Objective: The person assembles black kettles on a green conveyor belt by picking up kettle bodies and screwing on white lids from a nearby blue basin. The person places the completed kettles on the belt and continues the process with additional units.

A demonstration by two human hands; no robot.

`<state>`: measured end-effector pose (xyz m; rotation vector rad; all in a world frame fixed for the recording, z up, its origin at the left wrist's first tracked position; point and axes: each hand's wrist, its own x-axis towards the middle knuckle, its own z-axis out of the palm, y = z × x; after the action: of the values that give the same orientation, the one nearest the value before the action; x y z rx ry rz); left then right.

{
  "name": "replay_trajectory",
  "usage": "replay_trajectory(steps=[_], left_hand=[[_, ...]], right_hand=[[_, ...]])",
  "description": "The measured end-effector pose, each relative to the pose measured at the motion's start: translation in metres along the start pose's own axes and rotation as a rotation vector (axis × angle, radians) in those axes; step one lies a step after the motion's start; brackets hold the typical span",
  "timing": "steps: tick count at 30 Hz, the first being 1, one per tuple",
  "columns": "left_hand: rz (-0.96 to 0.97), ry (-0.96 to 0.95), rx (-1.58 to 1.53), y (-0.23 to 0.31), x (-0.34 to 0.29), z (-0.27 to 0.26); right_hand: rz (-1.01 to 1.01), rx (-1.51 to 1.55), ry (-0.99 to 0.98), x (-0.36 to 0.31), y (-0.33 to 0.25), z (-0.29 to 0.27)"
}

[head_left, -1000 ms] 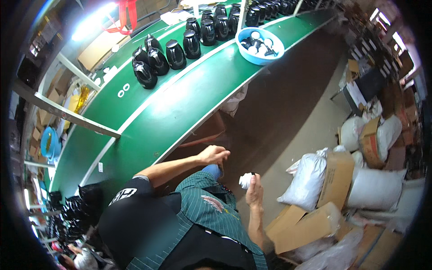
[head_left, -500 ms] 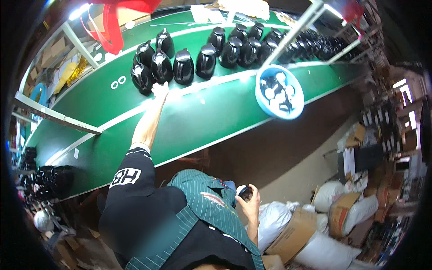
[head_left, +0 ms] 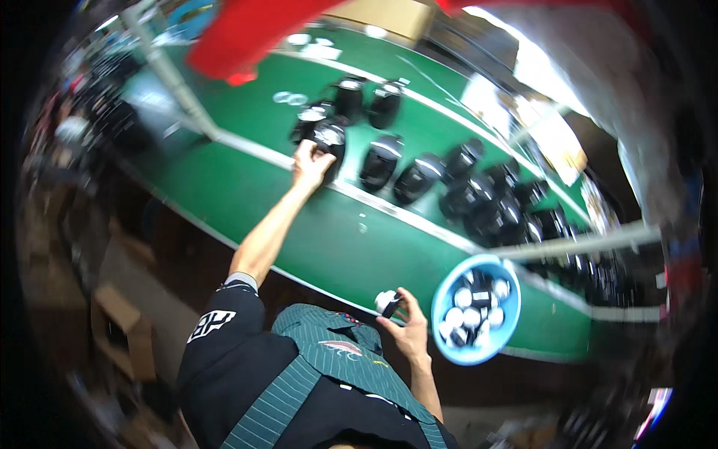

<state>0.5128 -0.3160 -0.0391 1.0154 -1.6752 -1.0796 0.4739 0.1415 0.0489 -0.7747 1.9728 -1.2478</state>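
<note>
So the big thing here is the green counter (head_left: 359, 251), running on a slant from the upper left down to the lower right. Its near edge cuts across below the middle of the frame, and a white strip (head_left: 407, 215) splits the surface lengthwise. Between strip and edge there's a wide green lane, so decent room to move there.

Light blue basin (head_left: 467, 358) sits at lower right, right on the near edge and overlapping it, with black and white pieces (head_left: 471, 318) inside. A pale post (head_left: 176, 82) rises at upper left, with red stuff (head_left: 254, 34) hanging near the top.

Black jugs (head_left: 381, 162) stand beyond the strip, bunched tighter toward the right. Left hand (head_left: 312, 166) is up at the strip, fingers against the front of one jug (head_left: 333, 138); can't tell if they're closed around it. Right hand (head_left: 410, 329), just left of the basin with a gap between, has its fingers pinching a small black-and-white cap (head_left: 387, 302) by the near edge.

Two white rings (head_left: 289, 98) lie past the jugs, upper left of centre.
</note>
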Motion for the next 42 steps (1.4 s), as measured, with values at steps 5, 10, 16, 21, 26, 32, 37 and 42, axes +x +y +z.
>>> replay_trajectory(steps=[5,10,16,21,26,32,37,42], left_hand=[[0.228,-0.177,0.444,0.098,-0.087,-0.06],[0.255,-0.487,0.523,0.174,-0.171,-0.071],[0.256,-0.563,0.652,0.2,-0.189,-0.048],[0.279,-0.884,0.443,0.226,-0.136,-0.035],[0.495,-0.789,0.69,0.232,-0.138,0.011],[0.759,-0.702,0.714,0.229,-0.127,0.044],[0.806,-0.743,0.778,0.232,-0.12,0.058],[0.991,-0.738,0.795,0.231,-0.119,0.073]], right_hand=[[-0.154,0.123,-0.211,0.098,-0.034,-0.048],[-0.329,0.181,-0.338,0.154,-0.073,-0.027],[-0.656,-0.197,-0.464,0.174,-0.072,-0.04],[-1.076,-0.6,-0.508,0.186,-0.084,-0.078],[0.008,0.025,-0.374,0.188,-0.093,-0.097],[0.288,-0.065,-0.353,0.185,-0.048,-0.12],[-0.766,-0.496,0.194,0.174,-0.059,-0.114],[-0.225,0.056,0.088,0.166,-0.05,-0.096]])
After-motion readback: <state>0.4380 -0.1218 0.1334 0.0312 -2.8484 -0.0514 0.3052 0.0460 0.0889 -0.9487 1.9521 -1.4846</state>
